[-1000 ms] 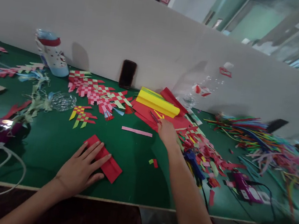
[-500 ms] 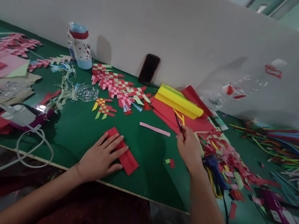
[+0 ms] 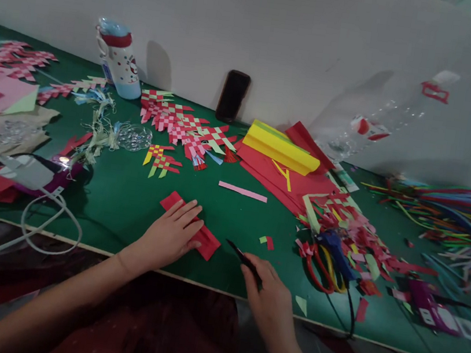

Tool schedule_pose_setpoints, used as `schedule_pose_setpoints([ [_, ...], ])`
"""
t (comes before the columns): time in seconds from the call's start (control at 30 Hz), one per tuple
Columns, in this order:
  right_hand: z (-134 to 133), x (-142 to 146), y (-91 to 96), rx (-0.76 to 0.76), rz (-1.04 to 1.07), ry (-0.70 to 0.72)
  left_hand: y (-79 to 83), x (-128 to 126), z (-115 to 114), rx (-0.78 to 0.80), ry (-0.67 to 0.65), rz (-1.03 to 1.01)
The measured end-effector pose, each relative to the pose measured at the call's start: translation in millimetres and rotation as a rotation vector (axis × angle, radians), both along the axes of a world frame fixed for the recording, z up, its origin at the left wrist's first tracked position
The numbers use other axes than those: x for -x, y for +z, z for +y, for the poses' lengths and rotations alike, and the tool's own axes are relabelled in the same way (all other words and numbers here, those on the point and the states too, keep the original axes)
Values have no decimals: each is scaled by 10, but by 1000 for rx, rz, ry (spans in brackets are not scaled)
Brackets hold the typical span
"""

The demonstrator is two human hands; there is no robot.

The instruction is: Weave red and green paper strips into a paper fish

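My left hand point(image 3: 168, 237) lies flat, fingers stretched out, pressing a folded strip of red paper point(image 3: 208, 244) against the table. Part of the strip is hidden under the fingers. In my right hand point(image 3: 271, 295) is a slim black knife point(image 3: 237, 251), its dark pointed blade aimed left towards the paper's near right end but apart from it. A pink paper strip point(image 3: 242, 191) lies beyond both hands. Small green and red paper scraps point(image 3: 269, 242) sit to the right of the red strip.
Woven paper pieces point(image 3: 177, 124), a bottle point(image 3: 124, 64) and a phone point(image 3: 233, 95) are along the wall. Yellow paper point(image 3: 280, 151) rests on red sheets point(image 3: 258, 171). Scissors point(image 3: 317, 270), a glue gun point(image 3: 336, 255) and scraps are at right; a white cable point(image 3: 49, 252) loops at left.
My right hand has come from the yellow strips back towards me and left, carrying the knife nearer the red paper. The left hand stays on the paper, its fingers closer together.
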State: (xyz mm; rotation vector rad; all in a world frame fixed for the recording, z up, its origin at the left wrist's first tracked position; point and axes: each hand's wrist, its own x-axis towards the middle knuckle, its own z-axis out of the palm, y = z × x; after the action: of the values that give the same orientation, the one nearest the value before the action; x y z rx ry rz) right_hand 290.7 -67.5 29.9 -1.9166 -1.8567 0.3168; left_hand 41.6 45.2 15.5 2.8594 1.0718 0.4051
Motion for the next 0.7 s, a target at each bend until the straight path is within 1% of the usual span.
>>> schedule_pose_setpoints([
  [0.07,-7,10,-11,9,-24,-15,-49,-17,-13,0,-2,-9],
  [0.13,-11,24,-22,1,-29,6,-97,-13,-28,-2,1,-31],
  [0.27,-33,72,-24,-33,-33,141,-150,8,-48,-21,7,-73],
  [0.33,-54,98,-24,-37,-75,200,-147,10,-51,-27,5,-73],
  [0.4,-70,119,-31,-45,-140,229,-128,7,-53,-29,0,-59],
  [0.5,-59,131,-51,-77,-243,218,-89,0,-62,-24,15,-40],
  [0.7,47,87,-58,-124,-356,183,-74,-10,-87,-24,115,-58],
])
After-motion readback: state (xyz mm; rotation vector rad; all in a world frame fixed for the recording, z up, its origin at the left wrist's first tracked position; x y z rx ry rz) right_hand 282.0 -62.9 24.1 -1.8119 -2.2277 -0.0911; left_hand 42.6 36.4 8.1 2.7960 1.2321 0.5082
